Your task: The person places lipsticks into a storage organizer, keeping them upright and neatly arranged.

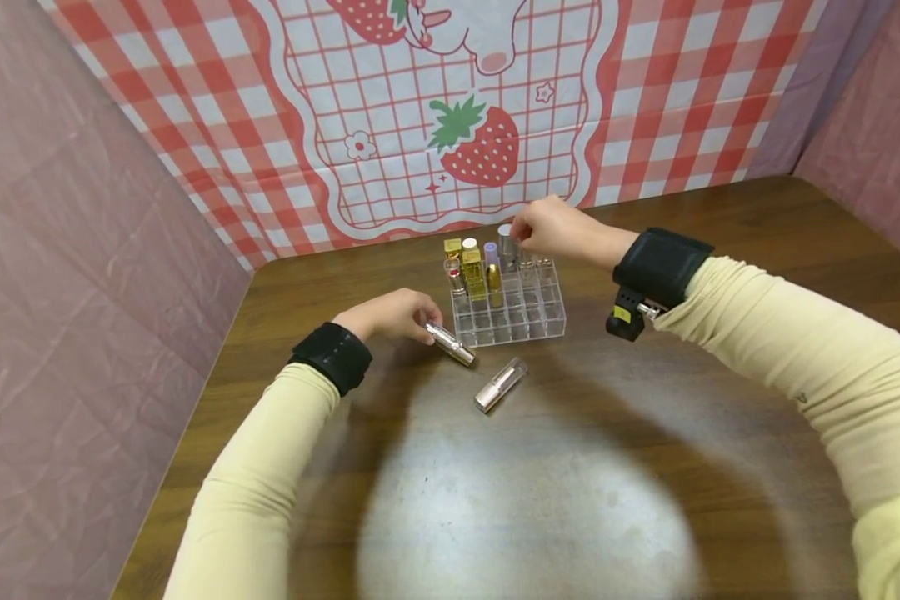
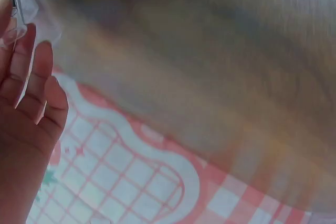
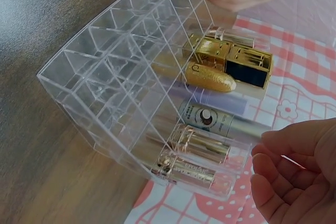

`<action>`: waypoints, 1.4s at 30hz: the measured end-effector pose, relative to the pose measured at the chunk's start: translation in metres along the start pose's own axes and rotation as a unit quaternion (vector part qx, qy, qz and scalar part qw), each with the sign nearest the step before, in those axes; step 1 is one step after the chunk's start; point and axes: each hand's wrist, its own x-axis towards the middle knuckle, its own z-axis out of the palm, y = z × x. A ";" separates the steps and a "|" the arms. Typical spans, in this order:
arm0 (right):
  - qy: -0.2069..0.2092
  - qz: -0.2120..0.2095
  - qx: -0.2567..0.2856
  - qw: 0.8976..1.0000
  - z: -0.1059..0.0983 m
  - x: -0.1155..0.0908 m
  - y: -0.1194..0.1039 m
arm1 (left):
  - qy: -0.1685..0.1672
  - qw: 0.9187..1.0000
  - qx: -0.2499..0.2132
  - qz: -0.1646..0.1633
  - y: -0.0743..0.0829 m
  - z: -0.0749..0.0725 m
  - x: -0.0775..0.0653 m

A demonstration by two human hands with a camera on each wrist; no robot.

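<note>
My left hand [image 1: 393,317] holds a shiny silver lipstick tube [image 1: 452,346] by its upper end, slanted beside the front left corner of a clear acrylic lipstick organizer [image 1: 510,333]. In the left wrist view only a clear end of the tube shows at the edge. With thumb and fingertips, my right hand [image 3: 302,169] pinches the cap end of a silver tube with a round label [image 3: 207,119], which stands in the organizer's back row. On the table in front of the organizer lies a pinkish metallic lipstick with a clear cap [image 1: 498,387].
Gold lipsticks [image 1: 472,271], a purple tube [image 1: 491,254] and a clear-capped lipstick [image 1: 455,277] stand at the organizer's left and back. Two clear-capped lipsticks [image 3: 194,171] fill slots beside the silver tube. A checked strawberry cloth [image 1: 480,150] hangs behind the wooden table [image 1: 330,500].
</note>
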 end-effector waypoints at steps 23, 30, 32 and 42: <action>0.016 -0.009 -0.005 1.000 -0.008 -0.012 0.013 | 0.199 0.973 -0.042 -0.108 0.027 -0.100 -0.011; 0.019 -0.001 -0.005 1.000 -0.011 -0.016 0.018 | 0.226 0.968 -0.074 -0.087 0.048 -0.112 0.000; 0.019 0.002 -0.004 1.000 -0.012 -0.017 0.019 | 0.224 0.969 -0.069 -0.083 0.052 -0.114 0.004; 0.030 0.006 -0.006 1.000 -0.014 -0.023 0.026 | 0.212 0.975 -0.047 -0.040 0.074 -0.109 0.028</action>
